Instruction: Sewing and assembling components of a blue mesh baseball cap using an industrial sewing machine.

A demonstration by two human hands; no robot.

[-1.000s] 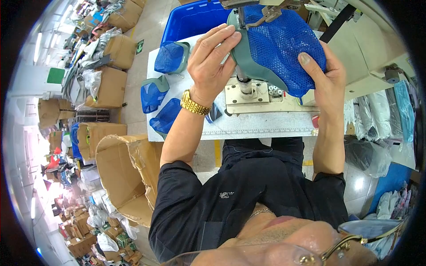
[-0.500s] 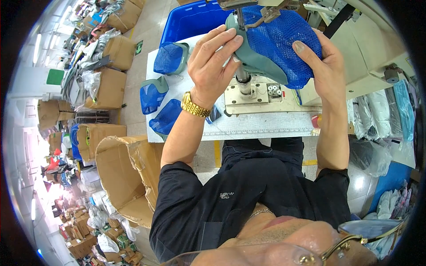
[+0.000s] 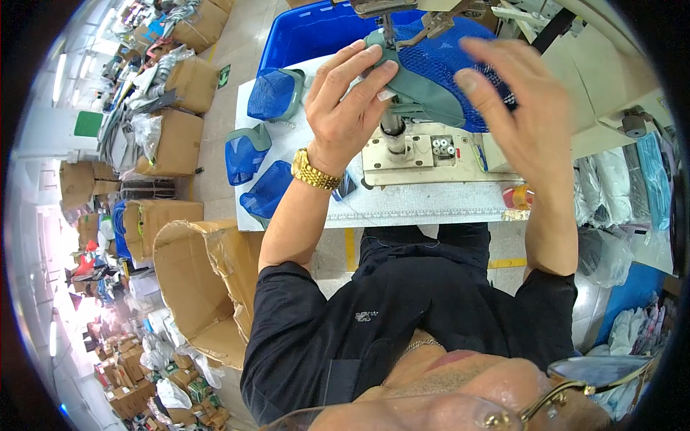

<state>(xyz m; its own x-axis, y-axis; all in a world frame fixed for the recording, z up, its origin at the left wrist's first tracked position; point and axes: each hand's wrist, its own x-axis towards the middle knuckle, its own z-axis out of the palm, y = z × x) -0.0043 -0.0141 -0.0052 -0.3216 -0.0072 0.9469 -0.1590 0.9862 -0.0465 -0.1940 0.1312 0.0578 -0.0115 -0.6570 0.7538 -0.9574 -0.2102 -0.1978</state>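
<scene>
A blue mesh cap (image 3: 431,63) with grey-green trim sits at the presser foot (image 3: 389,32) of a sewing machine (image 3: 420,169), over its upright post. My left hand (image 3: 341,104) is closed on the trim just left of the needle area, fingers on top and thumb below. A small white bit shows by that thumb. My right hand (image 3: 521,108), smeared by motion, is over the right side of the mesh, thumb and fingers apart; it does not grip the cap. Three similar blue pieces, a far one (image 3: 272,93), a middle one (image 3: 246,156) and a near one (image 3: 267,192), lie at the table's left.
Behind the white table (image 3: 424,205) stands a blue bin (image 3: 305,36). An open cardboard box (image 3: 198,287) is at my left, near the table's corner. The machine's body (image 3: 604,93) rises on the right, with plastic-wrapped goods (image 3: 611,187) beyond it.
My right hand has let go of the mesh and moved slightly right, its fingers spreading. The mesh has sunk flatter behind the trim. My left hand stays almost where it was.
</scene>
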